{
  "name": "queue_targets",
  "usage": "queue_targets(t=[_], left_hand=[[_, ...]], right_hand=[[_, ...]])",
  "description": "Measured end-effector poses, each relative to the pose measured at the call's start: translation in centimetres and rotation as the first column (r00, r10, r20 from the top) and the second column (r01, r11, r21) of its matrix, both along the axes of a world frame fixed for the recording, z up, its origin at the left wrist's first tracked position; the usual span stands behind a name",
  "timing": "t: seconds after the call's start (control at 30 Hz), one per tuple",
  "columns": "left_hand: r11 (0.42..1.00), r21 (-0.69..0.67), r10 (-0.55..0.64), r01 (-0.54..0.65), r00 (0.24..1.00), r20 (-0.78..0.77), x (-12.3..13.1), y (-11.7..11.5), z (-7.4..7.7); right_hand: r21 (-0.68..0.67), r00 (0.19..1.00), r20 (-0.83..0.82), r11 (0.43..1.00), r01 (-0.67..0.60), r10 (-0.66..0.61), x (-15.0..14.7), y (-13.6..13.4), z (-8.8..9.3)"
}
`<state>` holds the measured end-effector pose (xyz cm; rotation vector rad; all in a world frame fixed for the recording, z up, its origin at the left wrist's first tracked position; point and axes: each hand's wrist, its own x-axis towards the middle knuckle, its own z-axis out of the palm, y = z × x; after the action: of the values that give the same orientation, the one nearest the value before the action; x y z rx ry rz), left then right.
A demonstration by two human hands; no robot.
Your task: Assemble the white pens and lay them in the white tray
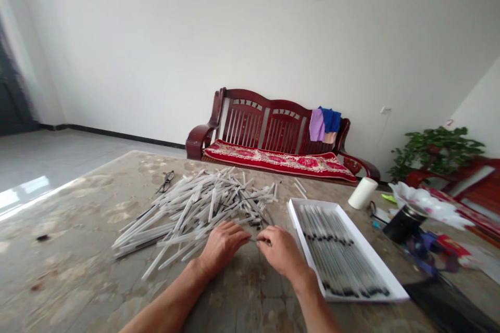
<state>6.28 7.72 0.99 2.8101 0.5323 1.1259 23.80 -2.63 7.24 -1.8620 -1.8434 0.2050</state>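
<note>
A big loose pile of thin white and black pen-like sticks (203,203) lies on the marbled table (78,260). My left hand (221,247) and my right hand (279,250) meet at the pile's near edge. Both are closed in a pinch on one thin stick (258,240) held between them. To the right of my right hand sits a shallow white tray (390,283) with several sticks laid side by side in it.
Black glasses (166,181) lie behind the pile. A white roll (362,193), a black cup (404,223), white plastic and coloured clutter crowd the table's right side. A wooden bench with a red cushion (273,158) stands behind, and a potted plant (433,153) at the right.
</note>
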Motion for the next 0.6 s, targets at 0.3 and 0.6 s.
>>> queue_targets(t=[0.3,0.6], left_hand=[[0.996,-0.030,-0.081,0.082,0.995,0.055,0.7,-0.8,0.3],[0.975,-0.213,0.097,-0.062,0.983,0.158,0.2,-0.5,0.1]], right_hand=[[0.039,0.990,-0.136,0.998,0.044,-0.038,1.6,-1.6,-0.8],[-0.061,0.780,0.013,0.778,0.625,-0.625,13.4,-1.9,-1.4]])
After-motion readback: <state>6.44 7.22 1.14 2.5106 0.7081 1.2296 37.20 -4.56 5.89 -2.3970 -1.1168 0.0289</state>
